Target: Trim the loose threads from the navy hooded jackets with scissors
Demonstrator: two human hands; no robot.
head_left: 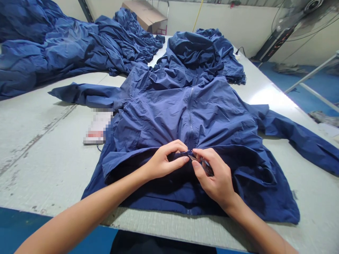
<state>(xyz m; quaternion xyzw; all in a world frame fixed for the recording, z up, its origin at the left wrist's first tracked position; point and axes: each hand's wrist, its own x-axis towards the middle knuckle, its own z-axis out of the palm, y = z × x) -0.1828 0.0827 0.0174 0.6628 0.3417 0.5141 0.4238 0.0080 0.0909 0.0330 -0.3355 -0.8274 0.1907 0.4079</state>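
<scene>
A navy blue hooded jacket [159,113] lies front side up, its sleeves spread to both sides and its zipper [190,113] closed down the middle. The front hem is lifted and folded up, showing the dark inside. Fingers and thumb of my left hand [165,160] pinch the hem edge at the zipper's lower end. Close beside it, my right hand [215,174] is closed around small thread snips [208,167], mostly hidden by the palm. Their pointed metal tip reaches the hem between both hands. A tag [97,127], blurred out, lies by the jacket's left side.
The pale, worn table [39,148] carries a big heap of blue garments [66,46] at the back left. More blue garments [233,63] lie behind the hood. A cardboard box [144,14] stands beyond, a fan [304,14] at the far right, and a metal frame [312,74] right of the table.
</scene>
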